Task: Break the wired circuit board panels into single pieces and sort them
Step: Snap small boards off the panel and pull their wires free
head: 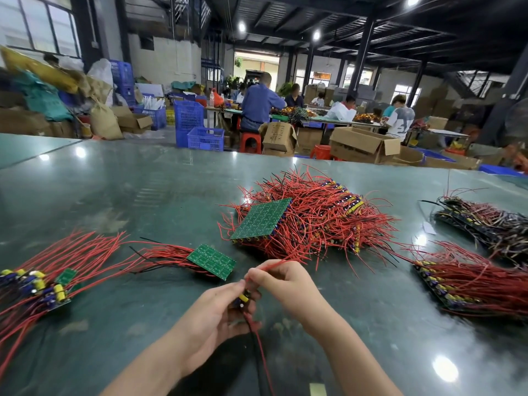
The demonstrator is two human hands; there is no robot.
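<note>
Both my hands hold one small circuit board piece [243,298] with a yellow part, low in the middle above the table. My left hand [217,315] grips it from the left; my right hand [278,281] pinches it and its red wire [274,265] from the right. Red and black wires hang down from it. A partial green panel [212,261] lies just beyond my hands. A full green panel [261,219] rests tilted on a big heap of red-wired panels [320,221]. Single pieces [37,287] with yellow and blue parts lie at the left.
The dark green glossy table [128,190] stretches ahead. A stack of wired panels [468,284] lies at the right, a darker-wired bundle [491,224] behind it. Beyond the table's far edge are cardboard boxes, blue crates and seated workers.
</note>
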